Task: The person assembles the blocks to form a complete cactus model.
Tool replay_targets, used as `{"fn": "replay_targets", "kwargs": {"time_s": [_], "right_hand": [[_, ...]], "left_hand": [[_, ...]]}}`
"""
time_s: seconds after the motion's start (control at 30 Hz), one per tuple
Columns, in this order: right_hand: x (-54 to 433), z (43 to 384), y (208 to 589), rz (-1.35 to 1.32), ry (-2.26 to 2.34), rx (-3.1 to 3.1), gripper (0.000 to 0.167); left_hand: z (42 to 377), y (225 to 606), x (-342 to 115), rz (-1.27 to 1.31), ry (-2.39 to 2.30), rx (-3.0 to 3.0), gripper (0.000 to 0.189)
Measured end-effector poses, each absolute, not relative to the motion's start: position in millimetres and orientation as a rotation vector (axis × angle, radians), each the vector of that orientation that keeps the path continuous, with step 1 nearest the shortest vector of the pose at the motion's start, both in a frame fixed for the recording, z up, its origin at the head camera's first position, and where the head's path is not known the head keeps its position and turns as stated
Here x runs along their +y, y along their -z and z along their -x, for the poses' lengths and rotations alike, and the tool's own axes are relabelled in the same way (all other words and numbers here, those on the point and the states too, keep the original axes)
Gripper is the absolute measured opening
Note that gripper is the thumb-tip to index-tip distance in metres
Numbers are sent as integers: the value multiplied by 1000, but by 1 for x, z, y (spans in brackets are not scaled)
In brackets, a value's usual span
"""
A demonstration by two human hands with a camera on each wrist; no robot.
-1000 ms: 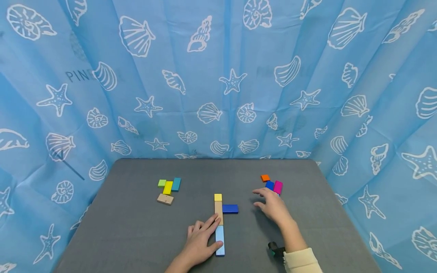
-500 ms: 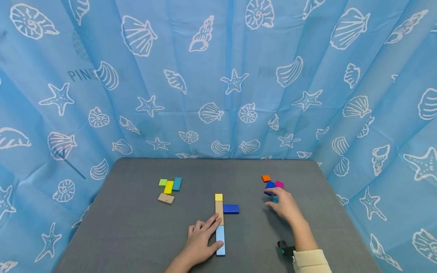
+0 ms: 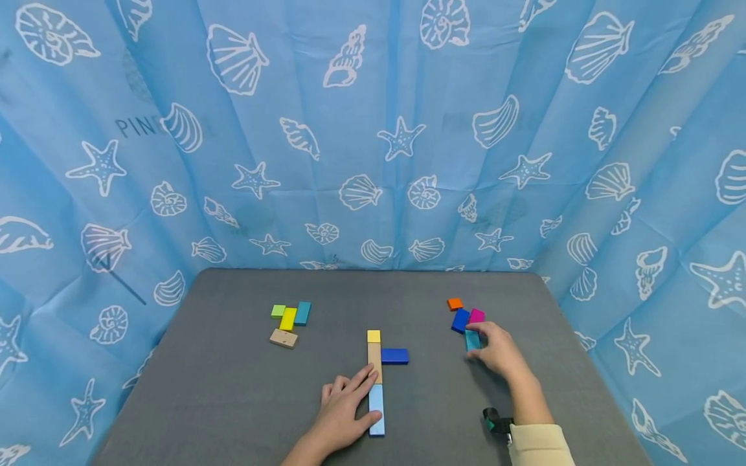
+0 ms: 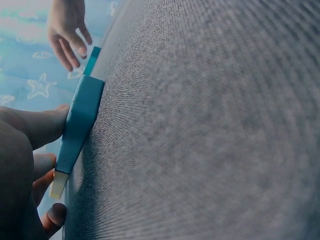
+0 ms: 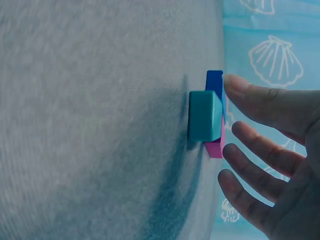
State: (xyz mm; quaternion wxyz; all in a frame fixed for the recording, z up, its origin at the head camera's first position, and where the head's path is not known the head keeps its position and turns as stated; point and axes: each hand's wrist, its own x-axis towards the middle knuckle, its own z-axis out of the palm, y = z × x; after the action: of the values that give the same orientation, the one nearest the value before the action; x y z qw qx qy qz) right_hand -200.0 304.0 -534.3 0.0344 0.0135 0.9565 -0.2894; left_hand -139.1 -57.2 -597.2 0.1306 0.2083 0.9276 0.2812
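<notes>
My left hand point(image 3: 342, 414) rests on a straight row of flat blocks, fingers on a tan block point(image 3: 374, 355) and thumb on a light blue block point(image 3: 376, 424). A small yellow block point(image 3: 373, 336) tops that row, and a dark blue block point(image 3: 394, 356) juts out from its right side. Over at the right, my right hand point(image 3: 502, 353) hovers around a teal block point(image 3: 472, 342), thumb and fingers spread. In the right wrist view its fingers stand apart from the teal block point(image 5: 202, 117).
Beyond the teal block lie a blue block point(image 3: 460, 320), a magenta block point(image 3: 476, 315) and an orange block point(image 3: 454, 304). A left cluster has lime point(image 3: 278, 311), yellow point(image 3: 287, 319), teal point(image 3: 302, 314) and wooden point(image 3: 283, 338) blocks. A shell-print curtain point(image 3: 373, 194) backs the grey table point(image 3: 221, 388).
My right hand has moved right and slightly nearer, from over the blue and magenta blocks to the teal block, which is now uncovered. The left hand has stayed in place.
</notes>
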Motion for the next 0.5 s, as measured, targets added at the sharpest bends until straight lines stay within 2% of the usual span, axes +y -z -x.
{"fn": "replay_targets", "kwargs": {"time_s": [0.17,0.5], "right_hand": [[309,202,538,-68,856,2910,61],[311,201,545,-26,845,2923,58]], "left_hand": [[140,597,-58,-613,-812,2695,76],[138,600,-59,-643,-835,2719,76]]}}
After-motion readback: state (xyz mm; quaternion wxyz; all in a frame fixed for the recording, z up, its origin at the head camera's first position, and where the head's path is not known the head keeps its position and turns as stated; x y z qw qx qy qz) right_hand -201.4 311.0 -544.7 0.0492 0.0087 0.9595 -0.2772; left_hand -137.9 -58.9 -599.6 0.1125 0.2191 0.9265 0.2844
